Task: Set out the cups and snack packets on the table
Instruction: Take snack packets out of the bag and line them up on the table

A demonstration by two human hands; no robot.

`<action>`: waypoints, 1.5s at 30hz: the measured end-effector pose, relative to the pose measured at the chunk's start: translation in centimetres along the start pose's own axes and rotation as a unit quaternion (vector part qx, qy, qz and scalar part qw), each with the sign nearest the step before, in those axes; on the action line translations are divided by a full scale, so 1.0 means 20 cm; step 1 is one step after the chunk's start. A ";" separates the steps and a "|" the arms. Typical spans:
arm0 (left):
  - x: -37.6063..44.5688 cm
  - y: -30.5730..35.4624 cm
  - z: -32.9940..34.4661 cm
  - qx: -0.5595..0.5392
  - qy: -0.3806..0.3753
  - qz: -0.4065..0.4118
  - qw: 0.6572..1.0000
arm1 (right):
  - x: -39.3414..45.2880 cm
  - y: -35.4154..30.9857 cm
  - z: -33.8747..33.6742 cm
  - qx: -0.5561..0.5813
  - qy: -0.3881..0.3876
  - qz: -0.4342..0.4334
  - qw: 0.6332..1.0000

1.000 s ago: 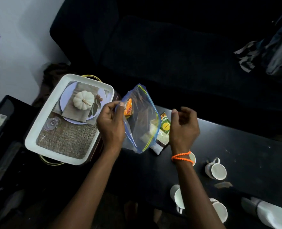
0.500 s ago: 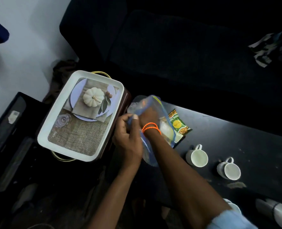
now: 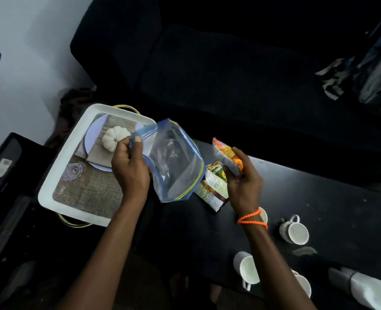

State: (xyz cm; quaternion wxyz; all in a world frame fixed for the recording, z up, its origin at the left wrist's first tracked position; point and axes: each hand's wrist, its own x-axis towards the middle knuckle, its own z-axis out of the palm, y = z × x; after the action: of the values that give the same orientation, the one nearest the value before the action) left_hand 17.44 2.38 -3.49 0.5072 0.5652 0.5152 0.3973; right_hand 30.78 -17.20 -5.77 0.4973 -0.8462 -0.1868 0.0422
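left hand (image 3: pixel 130 170) fingers pinch the zip bag (image 3: pixel 173 162) — right hand (image 3: pixel 244 183) fingers grip an orange packet (image 3: pixel 227 156).

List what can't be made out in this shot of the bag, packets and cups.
- Cup behind the right wrist, head view: only a sliver of rim shows.
- Cup at the bottom, head view: partly hidden by the right forearm.
- Packet on the table: label too blurred to read; zip bag and right hand overlap it.
- Held packet: print blurred.
- White object, bottom right: cut off by the edge.
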 end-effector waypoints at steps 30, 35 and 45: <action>-0.63 0.29 0.41 -0.123 -0.271 -0.119 0.947 | 0.25 -0.04 -0.49 0.635 0.019 0.329 0.698; -0.96 0.25 0.60 -0.110 -0.426 -0.098 0.893 | 0.15 0.00 -0.61 0.489 -0.005 0.370 0.789; -1.28 0.23 1.02 -0.028 -0.465 -0.035 0.884 | -0.01 0.27 -1.31 0.247 -0.247 0.263 0.899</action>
State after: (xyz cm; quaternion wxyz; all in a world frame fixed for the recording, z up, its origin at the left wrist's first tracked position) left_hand 34.21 -25.91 -0.64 0.7175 0.6524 0.2289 0.0852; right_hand 38.83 -41.32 2.73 0.5989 -0.6769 -0.0584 0.4239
